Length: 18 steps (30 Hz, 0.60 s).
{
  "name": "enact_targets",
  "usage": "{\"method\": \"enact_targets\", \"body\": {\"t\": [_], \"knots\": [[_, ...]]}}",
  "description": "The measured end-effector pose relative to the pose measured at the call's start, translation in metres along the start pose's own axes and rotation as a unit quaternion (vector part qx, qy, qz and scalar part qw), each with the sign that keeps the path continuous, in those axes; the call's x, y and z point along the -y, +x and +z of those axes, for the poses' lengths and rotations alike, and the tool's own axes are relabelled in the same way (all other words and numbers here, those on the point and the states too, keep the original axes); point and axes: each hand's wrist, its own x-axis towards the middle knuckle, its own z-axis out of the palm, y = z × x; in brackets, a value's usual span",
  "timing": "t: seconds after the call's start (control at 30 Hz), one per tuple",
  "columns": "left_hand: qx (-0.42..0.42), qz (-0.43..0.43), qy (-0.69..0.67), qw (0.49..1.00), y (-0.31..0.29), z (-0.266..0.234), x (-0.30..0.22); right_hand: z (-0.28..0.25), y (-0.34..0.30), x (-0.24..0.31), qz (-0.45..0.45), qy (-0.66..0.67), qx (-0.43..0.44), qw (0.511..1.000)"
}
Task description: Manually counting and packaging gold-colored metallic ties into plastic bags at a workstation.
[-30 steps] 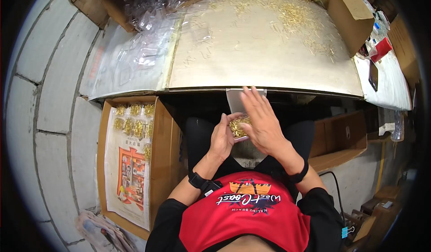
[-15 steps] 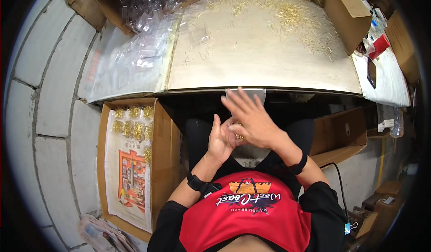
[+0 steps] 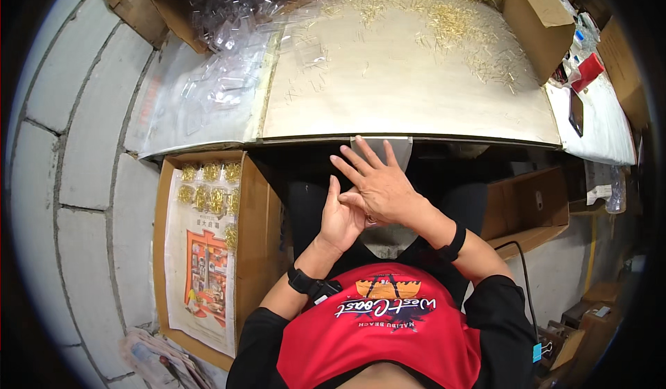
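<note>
Palm up above my lap, my left hand (image 3: 340,224) has its thumb raised, with its fingers hidden beneath the other hand. My right hand (image 3: 386,189) lies across it, back upward, fingers spread apart and thumb against the left palm. A small glint shows under the right hand; thin gold-coloured pieces showed there half a second ago, and the hands now cover them almost wholly. Loose thin gold-coloured pieces (image 3: 451,28) are scattered over the far part of the table (image 3: 388,105). Small clear plastic cases (image 3: 243,7) are heaped at its far left.
An open carton (image 3: 258,250) stands to my left, with several clumps of gold-coloured pieces (image 3: 201,197) in rows on a printed sheet (image 3: 208,299). Another cardboard box (image 3: 527,209) is under the table at right. A phone (image 3: 576,113) and a red roll (image 3: 588,71) lie at the table's right end.
My right hand has moved slightly left and down over the left palm, its fingers spread wider. The gold-coloured pieces between the hands are now nearly hidden.
</note>
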Motion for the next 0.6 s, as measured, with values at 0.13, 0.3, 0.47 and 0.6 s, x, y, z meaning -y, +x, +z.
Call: {"method": "enact_targets", "body": {"t": [0.13, 0.3, 0.47, 0.6], "knots": [[-0.165, -0.020, 0.085, 0.982, -0.011, 0.015, -0.015, -0.003, 0.007, -0.007, 0.022, 0.270, -0.109, 0.957], [-0.196, 0.039, 0.163, 0.966, -0.048, 0.015, -0.050, -0.030, -0.014, -0.001, 0.197, 0.402, -0.247, 0.859], [-0.259, 0.131, 0.233, 0.928, -0.096, 0.032, -0.091, -0.014, -0.031, 0.030, 0.180, 0.393, -0.132, 0.892], [-0.341, 0.205, 0.321, 0.860, -0.165, 0.046, -0.149, 0.003, -0.041, 0.049, 0.158, 0.435, -0.097, 0.881]]}}
